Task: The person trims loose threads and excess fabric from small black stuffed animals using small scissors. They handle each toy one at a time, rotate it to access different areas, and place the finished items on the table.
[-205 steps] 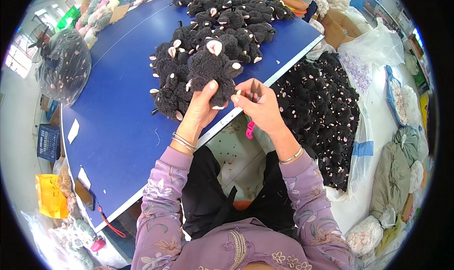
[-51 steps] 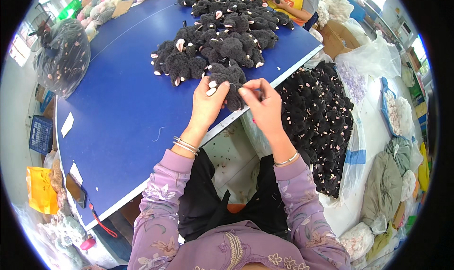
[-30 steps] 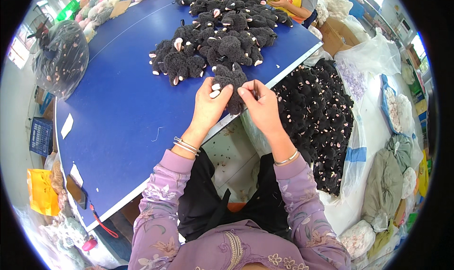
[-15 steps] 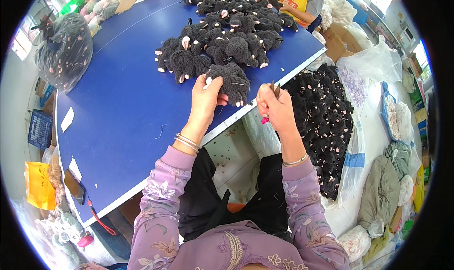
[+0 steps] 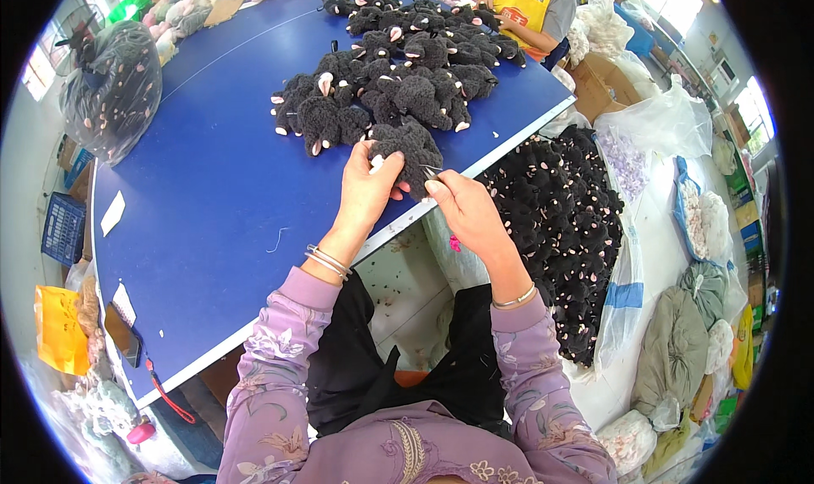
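Note:
My left hand [image 5: 366, 187] is closed on a black curly plush toy [image 5: 409, 149] at the near edge of the blue table. Thumb and fingers pinch its left side. My right hand [image 5: 468, 211] grips what look like small metal thread snips [image 5: 432, 172], mostly hidden in the fist. Their tips touch or nearly touch the toy's right side. A bit of pink [image 5: 455, 243] shows below the right hand. Just beyond the held toy lies a heap of similar black plush toys [image 5: 415, 94] with pale pink ears and feet.
The blue table [image 5: 212, 187] has a white edge. Right of it lies a large pile of black plush pieces [image 5: 555, 238] on plastic sheeting. A stuffed clear bag [image 5: 114, 89] stands far left, a dark phone [image 5: 124, 335] near left. Another person in a yellow apron [image 5: 523, 13] works at the far side.
My right hand has moved left, bringing the snips from beside the table edge to the toy. My left hand still holds the toy; the view has shifted slightly.

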Demonstrator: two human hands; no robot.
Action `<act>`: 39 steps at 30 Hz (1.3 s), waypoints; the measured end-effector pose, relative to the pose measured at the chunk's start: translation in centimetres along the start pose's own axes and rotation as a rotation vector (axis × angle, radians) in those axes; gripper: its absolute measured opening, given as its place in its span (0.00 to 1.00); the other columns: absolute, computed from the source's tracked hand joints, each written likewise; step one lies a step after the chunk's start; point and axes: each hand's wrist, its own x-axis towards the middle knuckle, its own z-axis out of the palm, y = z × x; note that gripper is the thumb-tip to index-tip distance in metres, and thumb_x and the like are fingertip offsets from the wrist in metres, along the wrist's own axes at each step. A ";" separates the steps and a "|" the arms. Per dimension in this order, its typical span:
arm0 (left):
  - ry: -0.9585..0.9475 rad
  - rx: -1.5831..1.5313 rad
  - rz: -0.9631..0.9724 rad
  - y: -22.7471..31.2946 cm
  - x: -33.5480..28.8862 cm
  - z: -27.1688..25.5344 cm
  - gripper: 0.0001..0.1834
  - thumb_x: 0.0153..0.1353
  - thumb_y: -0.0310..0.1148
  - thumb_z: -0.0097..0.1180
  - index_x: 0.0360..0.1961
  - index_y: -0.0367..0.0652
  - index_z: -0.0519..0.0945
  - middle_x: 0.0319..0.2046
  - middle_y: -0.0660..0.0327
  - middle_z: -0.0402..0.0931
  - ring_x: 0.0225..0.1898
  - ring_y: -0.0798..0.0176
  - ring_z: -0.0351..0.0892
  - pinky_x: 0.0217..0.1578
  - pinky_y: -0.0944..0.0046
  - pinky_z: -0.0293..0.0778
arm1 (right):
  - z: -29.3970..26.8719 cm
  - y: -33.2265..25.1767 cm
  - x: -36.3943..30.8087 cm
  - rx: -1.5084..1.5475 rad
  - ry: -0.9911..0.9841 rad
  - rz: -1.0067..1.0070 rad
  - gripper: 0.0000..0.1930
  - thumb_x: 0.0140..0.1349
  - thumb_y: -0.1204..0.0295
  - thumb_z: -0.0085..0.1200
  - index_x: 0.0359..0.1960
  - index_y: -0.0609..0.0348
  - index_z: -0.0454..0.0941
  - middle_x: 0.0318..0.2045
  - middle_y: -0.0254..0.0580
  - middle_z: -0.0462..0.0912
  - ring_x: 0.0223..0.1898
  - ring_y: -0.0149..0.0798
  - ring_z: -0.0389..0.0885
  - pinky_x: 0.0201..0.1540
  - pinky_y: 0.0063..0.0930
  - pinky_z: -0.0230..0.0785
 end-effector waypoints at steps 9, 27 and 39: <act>-0.019 0.020 0.026 0.1 -0.1 0.1 0.16 0.60 0.31 0.56 0.44 0.34 0.69 0.27 0.60 0.77 0.20 0.72 0.76 0.18 0.73 0.72 | 0.3 0.1 0.2 -0.027 0.000 0.015 0.19 0.68 0.60 0.45 0.30 0.68 0.72 0.23 0.54 0.74 0.27 0.54 0.74 0.33 0.42 0.65; -0.053 0.074 0.001 0.1 -0.3 -0.1 0.17 0.59 0.32 0.57 0.44 0.33 0.70 0.27 0.61 0.77 0.20 0.74 0.76 0.18 0.74 0.66 | 0.1 0.6 0.0 0.261 0.134 0.076 0.15 0.70 0.65 0.44 0.33 0.65 0.73 0.21 0.37 0.73 0.23 0.31 0.71 0.27 0.26 0.63; 0.018 0.078 0.029 0.0 -0.1 0.0 0.14 0.61 0.32 0.56 0.44 0.36 0.70 0.24 0.64 0.76 0.17 0.74 0.73 0.15 0.75 0.64 | -0.7 -0.4 0.2 0.556 0.144 0.060 0.08 0.60 0.73 0.58 0.29 0.66 0.77 0.21 0.29 0.75 0.22 0.22 0.67 0.24 0.19 0.60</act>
